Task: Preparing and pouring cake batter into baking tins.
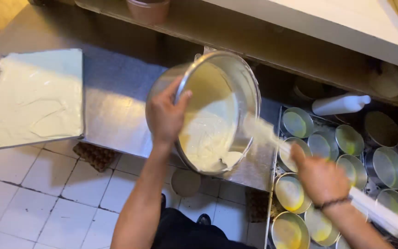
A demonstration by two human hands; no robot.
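My left hand (165,115) grips the rim of a large steel mixing bowl (247,87), tilted on its side above the steel table. Pale yellow batter (208,133) pools at the bowl's lower edge. My right hand (321,177) holds a long white-handled spatula (376,212), whose blurred blade (259,129) reaches into the bowl's mouth. A dark band sits on my right wrist.
A rectangular tray (35,99) filled with smoothed batter lies at the left on the steel table (116,120). Several small round tins (295,122), some with batter, crowd the right side. A white squeeze bottle (339,103) lies behind them. White floor tiles (33,189) show below.
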